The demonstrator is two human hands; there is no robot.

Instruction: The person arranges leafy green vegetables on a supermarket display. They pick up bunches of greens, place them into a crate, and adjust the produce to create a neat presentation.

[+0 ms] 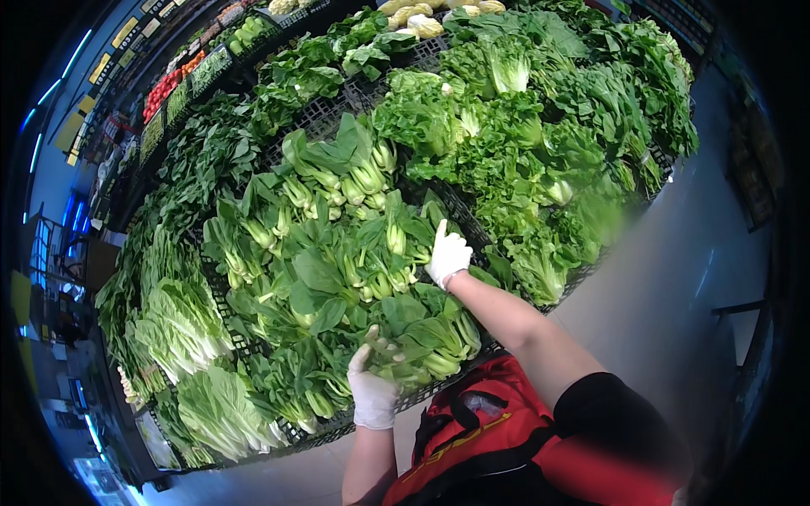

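Note:
Loose bok choy [342, 265] fills the black plastic crates in front of me, pale stems and dark leaves pointing various ways. My left hand [374, 389], in a white glove, is at the front edge among blurred leaves. Its fingertips show around the greens, but whether it grips them cannot be told. To its right lies a group of bok choy [452, 345] with stems toward me. Farther in, my right hand [450, 253], also white-gloved, reaches over the bok choy by a crate divider [465, 212]. Its index finger points away, the other fingers are bent, and nothing shows in it.
Curly lettuce [506, 164] is heaped on the right, with bunched leafy greens [652, 88] beyond. Long pale-stemmed cabbages [183, 329] lie left. Tomatoes [163, 93] stand on a shelf at back left. A red-and-black garment [481, 417] is below the front edge; tiled floor [671, 253] runs right.

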